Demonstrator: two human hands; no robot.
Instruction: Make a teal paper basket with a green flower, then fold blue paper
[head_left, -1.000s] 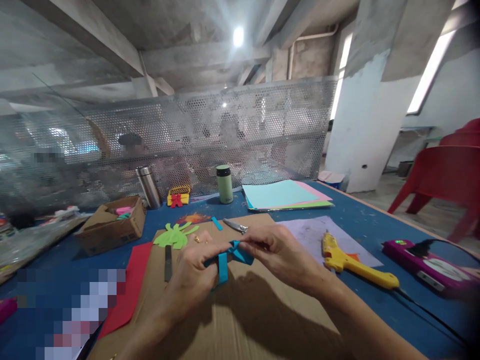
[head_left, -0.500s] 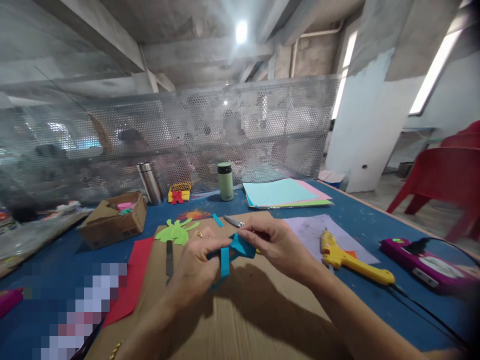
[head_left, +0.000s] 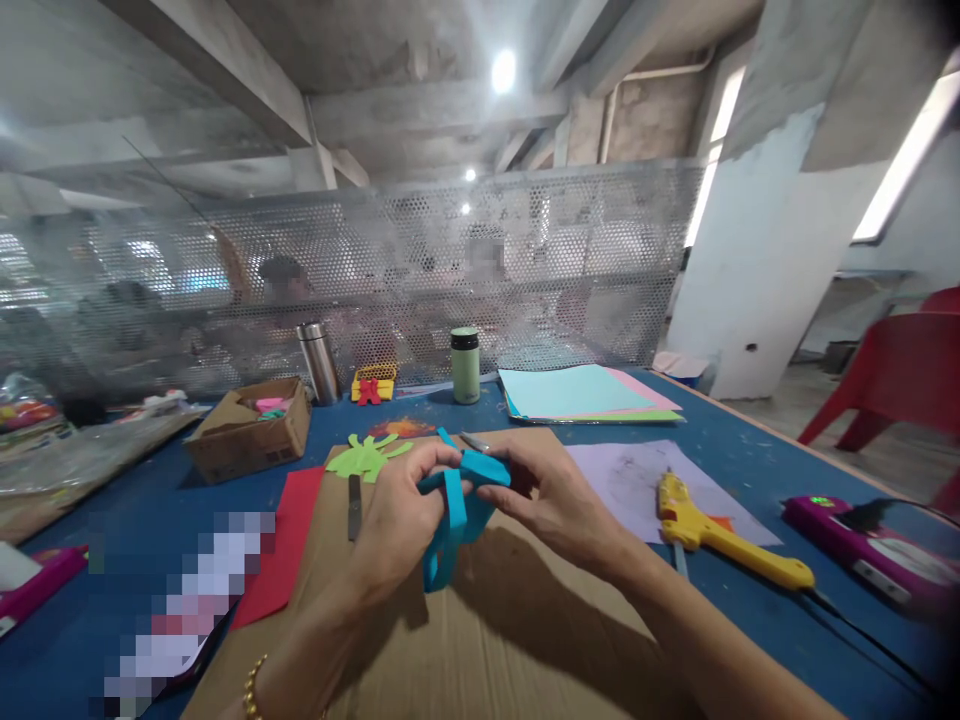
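A folded blue paper piece [head_left: 484, 470] with a looped strip hanging from it is held between both hands above the brown cardboard [head_left: 480, 650]. My left hand [head_left: 401, 510] pinches its left side, and the loop hangs beside those fingers. On the right side, my right hand [head_left: 551, 490] grips the paper between thumb and fingers. Behind the hands, a blue strip [head_left: 446, 437] and a blade tip [head_left: 474, 441] lie at the cardboard's far edge. Green cut paper [head_left: 366, 457] and a dark flat strip [head_left: 354, 508] lie left of my left hand.
Red paper [head_left: 281, 550] lies left of the cardboard. A yellow glue gun [head_left: 720, 540] rests at the right, partly on purple paper [head_left: 622, 475], its cord running to a magenta device [head_left: 862, 550]. Behind stand a cardboard box [head_left: 251, 430], a steel flask [head_left: 320, 365], a green bottle [head_left: 465, 370] and stacked paper [head_left: 577, 392].
The blue paper has turned, so its looped strip shows larger and hangs lower. Both hands still hold it, with the right fingers lower and wider on it. The whole view has shifted slightly.
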